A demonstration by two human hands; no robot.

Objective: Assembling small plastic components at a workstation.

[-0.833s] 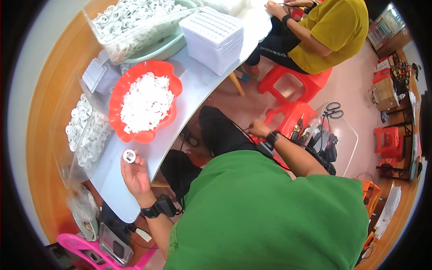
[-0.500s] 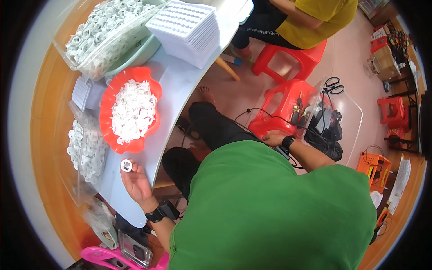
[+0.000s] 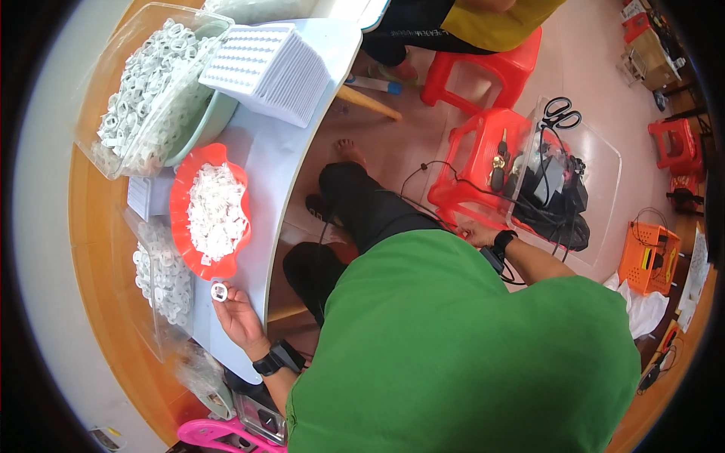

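Note:
My left hand (image 3: 242, 320) is over the table's near edge, thumb and fingers closed on a small white plastic ring (image 3: 219, 292) with a squarish opening. Just beyond it lies a red scalloped bowl (image 3: 181, 210) heaped with small white plastic pieces (image 3: 217, 209). Beside the ring, a clear bin (image 3: 156, 332) holds more white rings (image 3: 162, 275). My right hand (image 3: 477, 234) hangs low on the other side, next to the red stool and a dark cable. Its fingers look curled together; what they hold, if anything, is too small to make out.
A stack of white trays (image 3: 291, 79) and a clear bin (image 3: 91, 136) of white rings over a green basin (image 3: 200, 130) fill the table's far end. Keys lie on a red stool (image 3: 472, 162), beside a clear box with scissors (image 3: 560, 113). A person in yellow (image 3: 483, 26) sits nearby.
The whole view has shifted, so table and bowl appear a little lower and the person in yellow is more cut off. My left hand still grips the white ring; my right hand stays by the stool.

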